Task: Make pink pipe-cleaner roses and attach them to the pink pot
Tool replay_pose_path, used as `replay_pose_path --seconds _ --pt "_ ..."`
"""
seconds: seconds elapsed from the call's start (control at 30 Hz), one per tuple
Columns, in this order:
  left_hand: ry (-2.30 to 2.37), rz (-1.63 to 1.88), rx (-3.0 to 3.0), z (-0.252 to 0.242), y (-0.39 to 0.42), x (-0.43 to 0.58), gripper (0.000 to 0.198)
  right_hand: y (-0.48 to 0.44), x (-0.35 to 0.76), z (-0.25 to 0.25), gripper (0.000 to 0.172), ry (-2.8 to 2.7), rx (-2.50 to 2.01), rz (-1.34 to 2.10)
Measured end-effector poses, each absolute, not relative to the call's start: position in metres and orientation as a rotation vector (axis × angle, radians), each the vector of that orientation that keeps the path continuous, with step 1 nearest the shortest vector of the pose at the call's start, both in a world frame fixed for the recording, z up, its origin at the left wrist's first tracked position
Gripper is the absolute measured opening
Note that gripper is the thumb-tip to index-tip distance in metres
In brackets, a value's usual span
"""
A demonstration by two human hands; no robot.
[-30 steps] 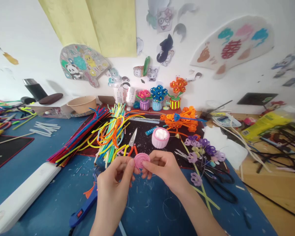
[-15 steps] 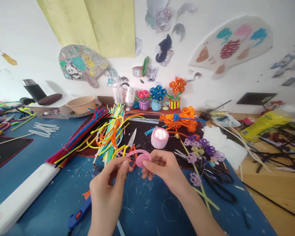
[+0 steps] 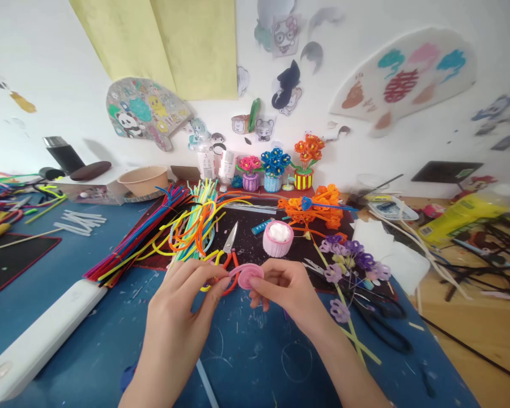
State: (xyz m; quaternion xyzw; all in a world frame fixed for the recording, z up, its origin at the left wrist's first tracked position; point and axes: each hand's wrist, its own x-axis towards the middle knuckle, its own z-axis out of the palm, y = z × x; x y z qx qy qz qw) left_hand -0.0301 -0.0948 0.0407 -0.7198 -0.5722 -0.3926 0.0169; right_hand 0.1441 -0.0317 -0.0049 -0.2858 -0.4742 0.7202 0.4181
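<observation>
Both hands meet over the blue mat near the table's front. My right hand (image 3: 287,292) pinches a flat pink pipe-cleaner coil (image 3: 250,276) between thumb and fingers. My left hand (image 3: 182,306) pinches the loose pink tail that runs off the coil's left side. Just behind the coil lie small orange-handled scissors (image 3: 228,249) and a pink cup (image 3: 277,238) filled with white stuff.
A heap of coloured pipe cleaners (image 3: 174,232) spreads at centre left. Purple flowers on green stems (image 3: 344,263) and black scissors (image 3: 382,323) lie to the right. Orange flowers (image 3: 318,209) and small flower pots (image 3: 274,170) stand by the wall. A white bar (image 3: 42,334) lies at left.
My left hand has drawn the pink tail out to the left and swung over the blue glue gun, hiding it. The coil stays in my right hand.
</observation>
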Motion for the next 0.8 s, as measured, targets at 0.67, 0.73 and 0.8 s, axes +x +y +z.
replay_pose_path --seconds 0.67,0.73,0.8 --pt "-2.394 -2.077 -1.810 0.011 -0.100 0.003 0.012 -0.035 0.140 -0.008 0.029 -1.149 -0.731 1.816" --pt "-2.369 -2.133 -1.763 0.009 -0.100 0.006 0.011 -0.035 0.140 -0.008 0.030 -1.146 -0.731 1.826" --pt "-2.349 -2.206 -1.709 0.007 -0.099 0.009 0.011 -0.035 0.139 -0.008 0.031 -1.142 -0.722 1.836"
